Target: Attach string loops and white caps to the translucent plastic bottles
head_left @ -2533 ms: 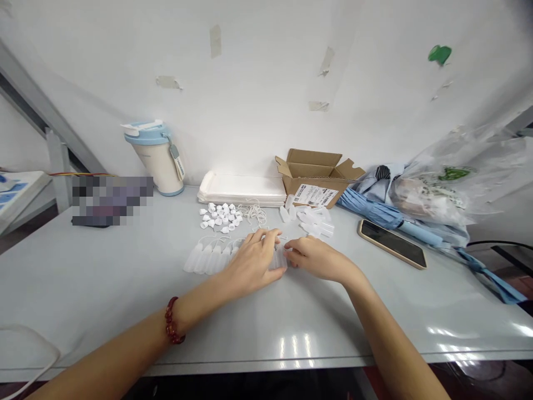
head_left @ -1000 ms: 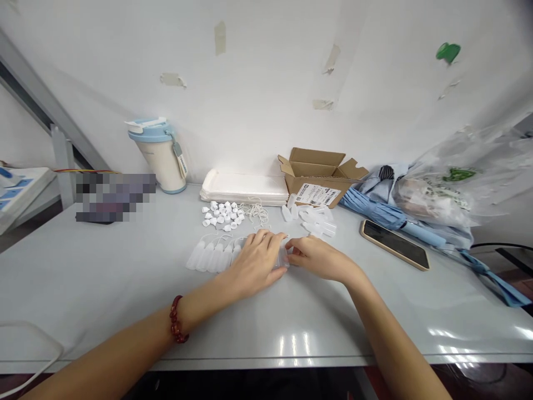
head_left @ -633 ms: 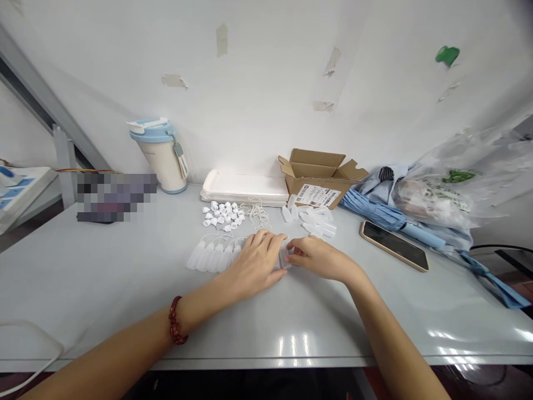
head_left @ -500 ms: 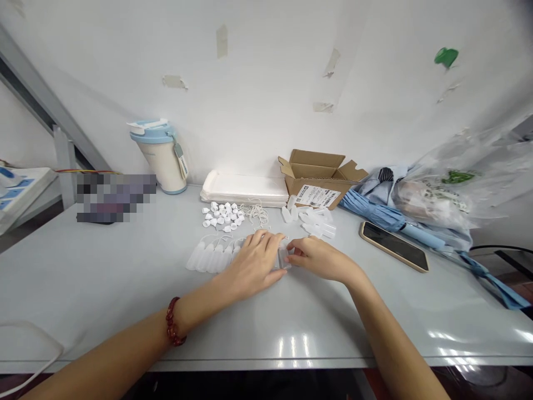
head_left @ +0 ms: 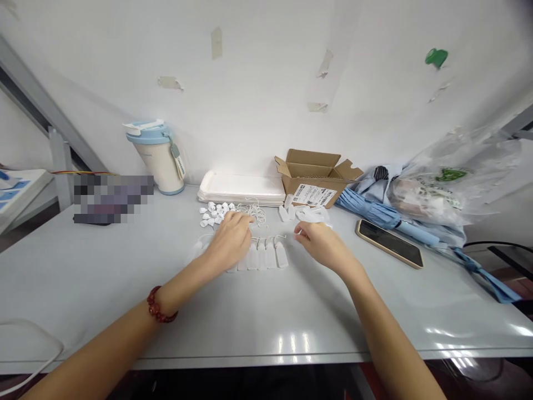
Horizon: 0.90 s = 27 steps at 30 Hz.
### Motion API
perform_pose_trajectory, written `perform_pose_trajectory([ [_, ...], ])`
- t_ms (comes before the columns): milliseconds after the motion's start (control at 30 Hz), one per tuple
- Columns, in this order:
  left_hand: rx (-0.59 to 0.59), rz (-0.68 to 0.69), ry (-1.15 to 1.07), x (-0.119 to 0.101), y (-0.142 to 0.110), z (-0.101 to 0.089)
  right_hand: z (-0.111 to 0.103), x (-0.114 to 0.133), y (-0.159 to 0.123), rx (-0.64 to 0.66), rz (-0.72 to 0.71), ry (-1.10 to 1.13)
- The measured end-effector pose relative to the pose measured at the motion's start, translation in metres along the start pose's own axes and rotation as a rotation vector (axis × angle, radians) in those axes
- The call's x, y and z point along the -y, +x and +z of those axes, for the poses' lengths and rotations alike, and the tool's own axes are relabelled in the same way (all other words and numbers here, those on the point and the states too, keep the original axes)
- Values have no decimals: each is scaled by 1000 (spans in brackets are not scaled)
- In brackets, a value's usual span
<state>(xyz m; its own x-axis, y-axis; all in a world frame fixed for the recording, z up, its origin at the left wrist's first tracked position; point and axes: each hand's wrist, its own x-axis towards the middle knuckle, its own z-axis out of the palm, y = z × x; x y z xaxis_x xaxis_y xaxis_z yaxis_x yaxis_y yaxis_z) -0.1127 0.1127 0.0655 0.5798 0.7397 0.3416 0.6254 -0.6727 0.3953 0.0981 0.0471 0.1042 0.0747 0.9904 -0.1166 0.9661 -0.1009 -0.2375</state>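
Note:
A row of flat translucent plastic sleeves [head_left: 260,257] with white cord loops at their tops lies on the grey table, partly covered by my left hand. My left hand [head_left: 229,241] is over the row's middle, its fingers bent down by the white plastic caps [head_left: 216,211] and the loose white cords [head_left: 255,211]; its fingertips are mostly hidden. Right of the row, my right hand [head_left: 322,243] hovers with bent fingers, thumb and forefinger slightly apart and nothing visible between them. Just beyond it lie loose translucent sleeves [head_left: 310,214].
Along the wall stand a cream tumbler with a blue lid [head_left: 160,161], a stack of white trays [head_left: 245,189] and an open cardboard box [head_left: 314,183]. To the right lie a phone [head_left: 389,243], a folded blue umbrella [head_left: 370,211] and a plastic bag [head_left: 428,191].
My left hand has moved left and away from me, off the row's right end, toward the caps and cords. My right hand has let go of the end sleeve and shifted slightly right.

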Motion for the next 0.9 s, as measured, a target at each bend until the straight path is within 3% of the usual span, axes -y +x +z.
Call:
perform_pose_trajectory([
  [100, 39, 43, 30, 12, 5, -1, 0, -3, 4, -78, 56, -109],
  [233, 106, 112, 58, 20, 9, 2, 1, -10, 8, -77, 73, -186],
  [600, 189, 222, 182, 15, 39, 11, -5, -21, 6, -82, 140, -236],
  [767, 186, 216, 222, 15, 46, 15, -9, -24, 0, -63, 169, -261],
  [900, 133, 185, 229, 18, 47, 3, -9, -22, -1, -55, 167, -288],
])
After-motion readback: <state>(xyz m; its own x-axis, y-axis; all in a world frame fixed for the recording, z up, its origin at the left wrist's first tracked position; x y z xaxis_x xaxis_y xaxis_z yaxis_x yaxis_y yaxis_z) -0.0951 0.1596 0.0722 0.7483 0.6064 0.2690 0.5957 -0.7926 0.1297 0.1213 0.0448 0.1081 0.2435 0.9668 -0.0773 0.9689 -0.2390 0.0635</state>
